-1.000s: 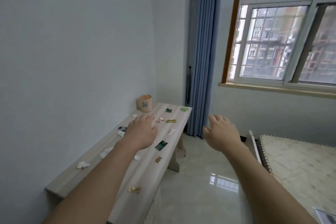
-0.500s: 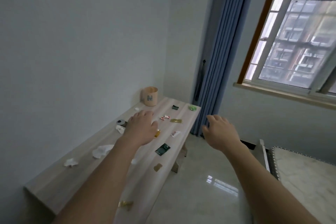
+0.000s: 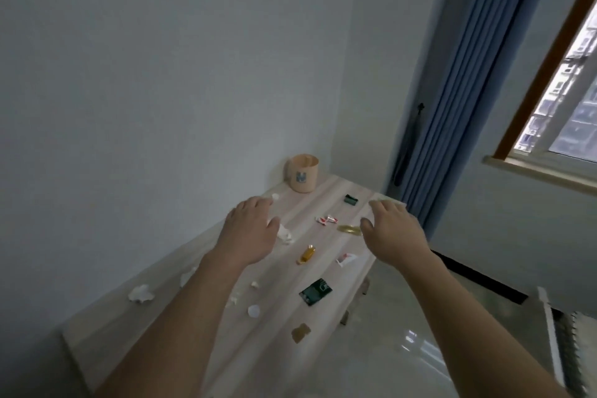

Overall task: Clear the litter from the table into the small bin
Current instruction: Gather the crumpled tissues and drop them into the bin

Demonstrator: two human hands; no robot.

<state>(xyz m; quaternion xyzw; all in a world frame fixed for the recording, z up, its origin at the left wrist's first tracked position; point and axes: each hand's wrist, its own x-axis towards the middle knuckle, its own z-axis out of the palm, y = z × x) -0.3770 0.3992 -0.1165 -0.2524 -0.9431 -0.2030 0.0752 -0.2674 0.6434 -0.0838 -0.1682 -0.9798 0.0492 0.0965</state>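
A long pale wooden table [image 3: 323, 197] runs along the wall, strewn with litter. A small tan bin [image 3: 302, 173] stands at its far end. Litter includes a dark green packet [image 3: 316, 291], a yellow wrapper [image 3: 306, 254], a red-and-white wrapper [image 3: 327, 220], a gold wrapper [image 3: 349, 229], a small dark green wrapper [image 3: 351, 200], white tissue scraps [image 3: 141, 293] and a brown scrap [image 3: 300, 332]. My left hand [image 3: 250, 231] hovers open over the table's middle, beside a crumpled tissue [image 3: 284, 234]. My right hand [image 3: 392, 231] hovers open above the table's right edge, holding nothing.
The grey wall borders the table on the left. A blue curtain [image 3: 452, 100] hangs behind the table's far end, with a window [image 3: 565, 113] to the right. Glossy tiled floor [image 3: 387, 349] lies to the right of the table.
The view has swung left and closer to the table. Both hands have moved forward over the tabletop; the right hand has come from above the floor to the table's right edge.
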